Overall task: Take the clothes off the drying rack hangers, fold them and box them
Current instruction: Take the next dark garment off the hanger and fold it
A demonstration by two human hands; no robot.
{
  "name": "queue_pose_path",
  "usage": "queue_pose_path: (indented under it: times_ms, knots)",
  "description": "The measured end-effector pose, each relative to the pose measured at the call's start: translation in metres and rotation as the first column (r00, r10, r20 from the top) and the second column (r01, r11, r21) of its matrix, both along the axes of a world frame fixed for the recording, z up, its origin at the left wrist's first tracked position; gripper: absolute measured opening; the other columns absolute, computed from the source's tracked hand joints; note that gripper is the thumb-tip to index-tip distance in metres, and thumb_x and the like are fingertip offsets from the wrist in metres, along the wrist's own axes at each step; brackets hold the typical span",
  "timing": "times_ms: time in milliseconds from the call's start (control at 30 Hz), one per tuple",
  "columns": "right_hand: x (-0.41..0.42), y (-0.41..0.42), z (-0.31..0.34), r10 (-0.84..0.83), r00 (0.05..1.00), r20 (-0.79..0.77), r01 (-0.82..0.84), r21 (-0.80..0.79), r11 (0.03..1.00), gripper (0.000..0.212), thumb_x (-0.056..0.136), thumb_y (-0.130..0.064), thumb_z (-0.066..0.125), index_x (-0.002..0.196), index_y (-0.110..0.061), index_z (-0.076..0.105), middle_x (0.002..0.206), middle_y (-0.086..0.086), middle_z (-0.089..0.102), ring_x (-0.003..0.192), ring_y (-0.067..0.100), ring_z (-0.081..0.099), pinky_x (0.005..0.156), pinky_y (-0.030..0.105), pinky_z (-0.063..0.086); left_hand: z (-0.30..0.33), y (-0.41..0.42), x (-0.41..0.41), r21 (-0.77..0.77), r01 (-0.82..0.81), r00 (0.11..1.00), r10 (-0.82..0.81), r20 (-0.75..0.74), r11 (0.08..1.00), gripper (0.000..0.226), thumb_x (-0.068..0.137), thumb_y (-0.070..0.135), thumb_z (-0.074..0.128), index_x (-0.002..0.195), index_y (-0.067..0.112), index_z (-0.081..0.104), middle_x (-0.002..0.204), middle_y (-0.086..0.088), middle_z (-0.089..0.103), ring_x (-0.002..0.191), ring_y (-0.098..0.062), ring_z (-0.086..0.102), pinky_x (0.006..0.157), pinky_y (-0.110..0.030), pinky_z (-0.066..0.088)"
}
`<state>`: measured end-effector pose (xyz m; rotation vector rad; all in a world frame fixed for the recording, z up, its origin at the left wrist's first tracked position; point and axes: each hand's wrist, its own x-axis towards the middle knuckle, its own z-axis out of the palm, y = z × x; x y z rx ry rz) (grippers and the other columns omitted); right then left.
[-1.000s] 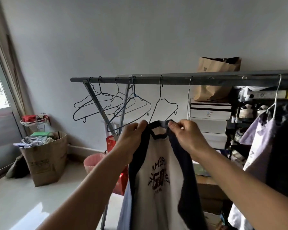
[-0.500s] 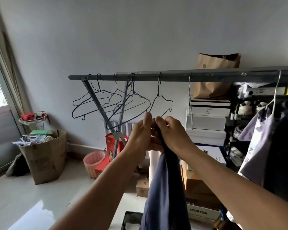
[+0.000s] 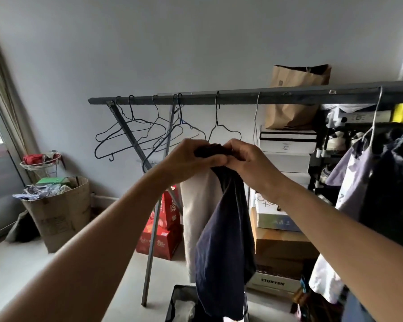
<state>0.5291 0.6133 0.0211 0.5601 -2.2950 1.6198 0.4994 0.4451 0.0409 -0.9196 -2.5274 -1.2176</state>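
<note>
- We are reading "STURYSN" on the white box (image 3: 273, 282) low on the right; the red box (image 3: 161, 238) by the rack leg is carrying print we cannot make out, and the brown carton (image 3: 58, 212) on the left is showing faded marks, unreadable.
- We are seeing both arms reaching forward and up, wrists meeting just under the rack bar (image 3: 242, 96).
- Our left hand (image 3: 191, 156) is curling its fingers round the bunched top of the shirt (image 3: 221, 240), knuckles up.
- Our right hand (image 3: 247, 159) is gripping the same bunch from the other side, thumb touching the left hand.
- The shirt is hanging folded lengthwise from both hands, dark sleeve side facing us, pale body panel behind, its hem dangling over the black bin (image 3: 179, 303) on the floor.
- Empty wire hangers (image 3: 130, 135) are hanging on the bar behind the hands.
- More clothes (image 3: 358, 182) are hanging on the right end of the bar.
- A paper bag (image 3: 293, 98) is sitting atop stacked white boxes (image 3: 286, 145) behind the bar.
</note>
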Motion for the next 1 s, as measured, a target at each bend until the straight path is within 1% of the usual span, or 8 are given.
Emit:
queue_pose_path:
  times_ms: [200,367,500,600,733,833,933,1000]
  knots:
    - [0.005,0.016,-0.009,-0.082,0.997,0.000,0.082,-0.039,0.996,0.016,0.092,-0.007,0.056,0.107,-0.012,0.059,0.097,0.011,0.067,0.090,0.022,0.065,0.081,0.033,0.054,0.016,0.016,-0.010,-0.054,-0.011,0.996,0.007,-0.085,0.998,0.027,0.086,0.023,0.072,0.064,0.010,0.062,0.054,0.007,0.045,0.050,-0.004,0.039,0.049,-0.019,0.033]
    - [0.010,0.029,-0.027,-0.096,0.995,0.039,0.092,0.094,0.991,0.013,0.084,-0.002,0.057,0.096,-0.006,0.060,0.083,0.012,0.061,0.074,0.014,0.057,0.069,0.029,0.046,0.029,0.023,-0.012,-0.144,-0.011,0.996,-0.002,-0.093,0.989,0.029,0.083,0.030,0.074,0.080,0.001,0.069,0.068,-0.021,0.055,0.063,-0.014,0.048,0.061,-0.032,0.039]
    - [0.010,0.039,-0.041,-0.048,0.993,0.105,0.041,0.072,0.997,0.013,0.090,-0.010,0.061,0.093,0.002,0.065,0.086,0.022,0.066,0.075,0.016,0.060,0.073,0.030,0.045,0.037,0.020,-0.010,-0.192,-0.041,0.994,0.022,-0.103,0.981,0.032,0.084,0.031,0.072,0.081,0.000,0.068,0.066,-0.008,0.049,0.062,-0.012,0.043,0.059,-0.028,0.035]
    - [0.013,0.042,-0.043,-0.027,0.988,0.150,0.006,0.134,0.991,0.016,0.096,-0.011,0.055,0.088,-0.005,0.068,0.069,-0.002,0.063,0.064,0.001,0.057,0.066,0.017,0.043,0.037,0.014,-0.009,-0.193,-0.069,0.992,0.047,-0.120,0.979,0.034,0.085,0.033,0.071,0.081,0.000,0.066,0.066,-0.007,0.049,0.061,-0.011,0.043,0.059,-0.028,0.036]
    - [0.010,0.040,-0.046,-0.117,0.991,0.066,0.105,0.160,0.982,0.028,0.100,-0.015,0.045,0.091,0.007,0.060,0.075,0.016,0.052,0.071,0.024,0.051,0.073,0.043,0.045,0.036,0.003,-0.008,-0.195,-0.087,0.990,0.062,-0.130,0.977,0.044,0.084,0.037,0.071,0.081,-0.006,0.061,0.066,-0.007,0.044,0.060,-0.011,0.040,0.057,-0.026,0.033]
    - [0.013,0.035,-0.045,-0.188,0.982,0.001,0.188,0.015,0.982,0.024,0.100,-0.017,0.043,0.082,-0.004,0.052,0.066,0.001,0.046,0.062,0.011,0.042,0.062,0.034,0.034,0.040,-0.003,-0.006,-0.148,-0.071,0.993,0.056,-0.107,0.986,0.058,0.080,0.047,0.069,0.089,-0.009,0.059,0.071,-0.007,0.045,0.065,-0.014,0.041,0.059,-0.028,0.033]
    - [0.019,0.032,-0.046,0.004,0.993,0.118,0.004,-0.065,0.998,0.012,0.098,-0.029,0.052,0.103,-0.019,0.058,0.075,-0.010,0.066,0.072,0.005,0.063,0.070,0.021,0.046,0.044,-0.002,-0.002,-0.150,-0.080,0.992,0.063,-0.113,0.985,0.045,0.088,0.035,0.068,0.088,-0.009,0.060,0.071,-0.009,0.044,0.063,-0.014,0.040,0.054,-0.025,0.032]
    - [0.021,0.031,-0.050,0.094,0.977,0.193,-0.084,-0.058,0.995,0.027,0.091,-0.033,0.064,0.113,-0.020,0.056,0.093,-0.006,0.072,0.088,0.007,0.069,0.079,0.022,0.053,0.048,0.000,0.000,-0.161,-0.082,0.989,0.061,-0.133,0.983,0.041,0.088,0.034,0.068,0.087,-0.007,0.062,0.070,-0.010,0.046,0.060,-0.013,0.041,0.051,-0.024,0.033]
